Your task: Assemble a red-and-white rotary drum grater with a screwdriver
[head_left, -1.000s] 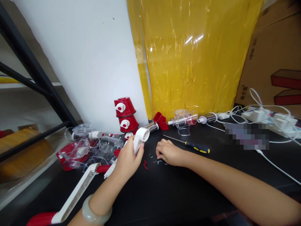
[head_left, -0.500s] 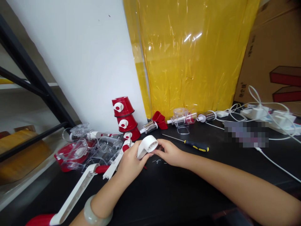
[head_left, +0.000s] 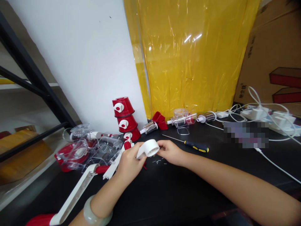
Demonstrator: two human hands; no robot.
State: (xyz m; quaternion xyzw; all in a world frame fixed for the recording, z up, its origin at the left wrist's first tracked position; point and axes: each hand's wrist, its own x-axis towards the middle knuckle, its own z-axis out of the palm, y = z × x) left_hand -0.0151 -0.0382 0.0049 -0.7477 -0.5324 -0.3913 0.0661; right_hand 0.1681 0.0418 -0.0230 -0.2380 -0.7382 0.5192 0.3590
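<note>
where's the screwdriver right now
In the head view, the screwdriver lies right of centre on the black tabletop, just beyond the right hand, its shaft pointing left.

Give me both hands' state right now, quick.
Left hand: closed, holding the white plastic part.
Right hand: at the part's round end; whether it grips anything cannot be told.

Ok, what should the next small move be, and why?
I'd probably tilt the white part so its round opening faces up more: the left hand holds it, but the opening shows only at a slant, and whether the right hand, close by the round end, holds anything can't be told.
</note>
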